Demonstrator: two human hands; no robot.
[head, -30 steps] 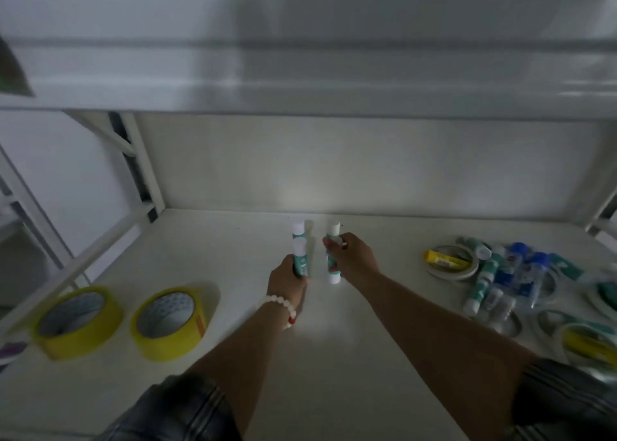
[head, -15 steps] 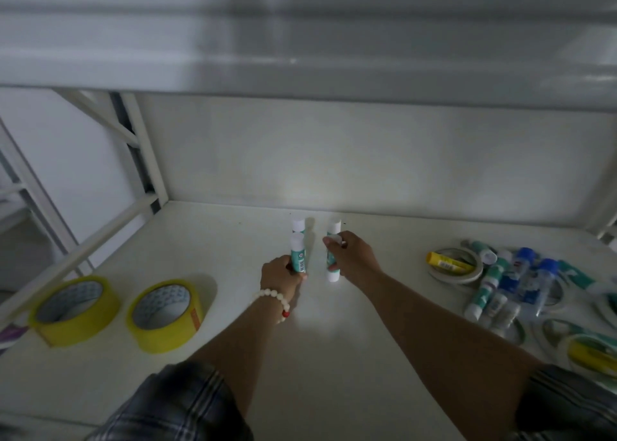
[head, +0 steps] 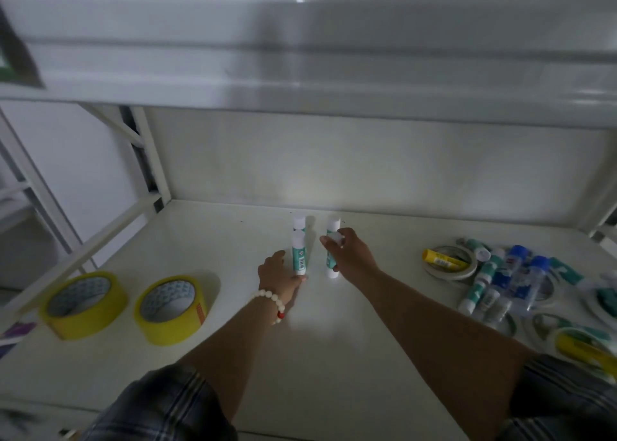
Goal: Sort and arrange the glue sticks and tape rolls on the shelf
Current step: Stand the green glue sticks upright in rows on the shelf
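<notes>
White metal shelf board (head: 233,357), dim light. 4 glue sticks stand mid-board nr the back edge, 2 rows of 2.

- Left hand (head: 278,272), white bead bracelet (head: 267,298) on the wrist, sits just beside the front-left teal-and-white glue stick (head: 298,255). Fingertips touch its foot and the thumb is off it. Can't tell if it's actually gripped.
- Back-left teal-and-white glue stick (head: 299,222) is just behind, free.
- Right hand (head: 350,257) has its fingers curled round the white-capped top of the front-right teal-and-white glue stick (head: 330,265), pinching it. Stick is roughly upright.
- Back-right teal-and-white glue stick (head: 333,223) is just behind, free.
- Left wide yellow tape roll (head: 90,320) and right wide yellow tape roll (head: 167,330) lie flat side by side, nr the front-left corner.
- Along the right edge is a loose heap of glue sticks (head: 484,280) and blue-capped bottles (head: 534,273). A yellow glue stick (head: 440,258) lies across a thin white tape roll (head: 450,275), with more thin rolls nearby.
</notes>
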